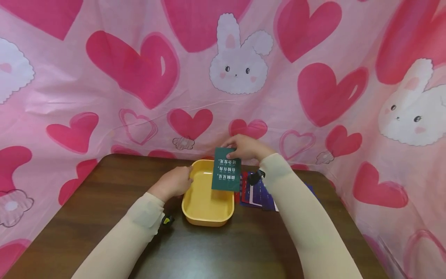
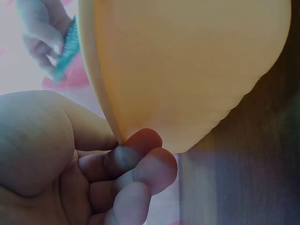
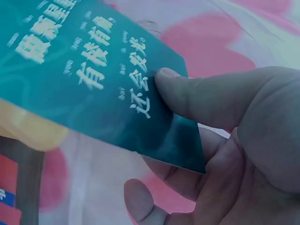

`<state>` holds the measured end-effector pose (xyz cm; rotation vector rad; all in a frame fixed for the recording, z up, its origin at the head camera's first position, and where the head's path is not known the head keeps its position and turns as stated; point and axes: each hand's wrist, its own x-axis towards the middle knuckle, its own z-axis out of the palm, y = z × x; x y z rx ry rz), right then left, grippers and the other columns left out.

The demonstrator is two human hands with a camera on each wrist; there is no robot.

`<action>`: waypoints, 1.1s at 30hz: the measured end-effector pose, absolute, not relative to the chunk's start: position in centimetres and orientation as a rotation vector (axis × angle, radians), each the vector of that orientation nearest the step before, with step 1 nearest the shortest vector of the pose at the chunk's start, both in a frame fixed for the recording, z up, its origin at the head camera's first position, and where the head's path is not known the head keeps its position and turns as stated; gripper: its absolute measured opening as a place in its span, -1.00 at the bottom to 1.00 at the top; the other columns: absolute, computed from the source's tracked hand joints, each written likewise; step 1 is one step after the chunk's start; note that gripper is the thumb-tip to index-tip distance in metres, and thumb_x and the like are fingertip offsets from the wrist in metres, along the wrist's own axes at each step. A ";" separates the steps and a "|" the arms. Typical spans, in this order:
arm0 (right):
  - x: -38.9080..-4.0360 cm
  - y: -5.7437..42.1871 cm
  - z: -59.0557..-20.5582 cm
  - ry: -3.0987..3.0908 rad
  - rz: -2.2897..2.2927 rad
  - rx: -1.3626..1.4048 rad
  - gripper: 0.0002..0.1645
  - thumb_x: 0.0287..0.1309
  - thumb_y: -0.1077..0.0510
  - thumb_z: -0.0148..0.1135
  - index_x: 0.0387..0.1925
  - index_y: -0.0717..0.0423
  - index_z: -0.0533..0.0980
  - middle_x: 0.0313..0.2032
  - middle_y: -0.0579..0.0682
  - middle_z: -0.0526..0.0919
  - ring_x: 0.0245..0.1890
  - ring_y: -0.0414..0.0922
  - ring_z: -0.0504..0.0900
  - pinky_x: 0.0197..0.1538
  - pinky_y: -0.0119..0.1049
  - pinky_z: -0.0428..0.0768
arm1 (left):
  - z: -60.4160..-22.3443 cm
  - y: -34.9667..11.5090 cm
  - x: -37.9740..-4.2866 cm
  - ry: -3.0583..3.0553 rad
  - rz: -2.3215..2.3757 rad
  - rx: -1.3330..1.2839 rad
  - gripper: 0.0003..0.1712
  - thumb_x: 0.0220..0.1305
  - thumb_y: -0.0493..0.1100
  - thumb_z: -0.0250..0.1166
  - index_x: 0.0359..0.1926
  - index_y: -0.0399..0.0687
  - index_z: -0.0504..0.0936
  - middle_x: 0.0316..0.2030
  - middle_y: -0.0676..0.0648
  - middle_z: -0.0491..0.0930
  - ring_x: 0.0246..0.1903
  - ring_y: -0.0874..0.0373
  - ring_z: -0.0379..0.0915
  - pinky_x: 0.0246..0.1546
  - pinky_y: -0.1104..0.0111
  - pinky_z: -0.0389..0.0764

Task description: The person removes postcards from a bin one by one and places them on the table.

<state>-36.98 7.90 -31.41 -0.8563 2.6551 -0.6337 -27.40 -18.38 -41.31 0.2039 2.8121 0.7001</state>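
A yellow plastic tray point(image 1: 205, 201) with raised walls stands on the table. My left hand point(image 1: 174, 180) pinches its left rim between thumb and fingers, as the left wrist view shows up close. Over the tray's right side, my right hand point(image 1: 246, 147) holds a dark green card point(image 1: 225, 174) by its far end, thumb on top and fingers beneath. White Chinese characters run across the card point(image 3: 93, 70), upside down in the head view. Part of the tray's right wall is hidden behind it.
Several blue, red and white cards point(image 1: 256, 193) lie overlapping right of the tray, partly under the right forearm. The brown wooden table point(image 1: 195, 252) ends at the back against a pink cloth point(image 1: 195, 97) printed with hearts and rabbits.
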 end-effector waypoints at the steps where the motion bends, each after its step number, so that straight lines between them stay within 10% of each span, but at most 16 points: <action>1: -37.0 8.6 -31.0 2.661 -0.651 -0.845 -0.50 0.29 0.16 0.50 0.26 -0.02 0.70 0.02 0.07 0.83 -0.02 0.03 0.75 0.16 -0.05 0.74 | -41.3 -18.4 -27.4 2.818 0.695 0.207 -0.27 0.56 -0.10 0.24 0.61 -0.25 0.30 -0.40 -0.17 0.62 -0.70 0.04 0.61 -0.66 0.26 0.65; 33: -37.7 35.8 -37.6 2.613 -0.550 -0.063 -0.37 0.20 0.11 0.56 0.29 0.13 0.65 0.12 0.34 0.67 0.06 0.30 0.61 -0.10 0.08 0.82 | -41.6 -18.3 -27.2 2.844 0.672 0.228 -0.29 0.56 -0.08 0.24 0.57 -0.28 0.33 -0.30 -0.19 0.62 -0.65 0.05 0.61 -0.56 0.24 0.68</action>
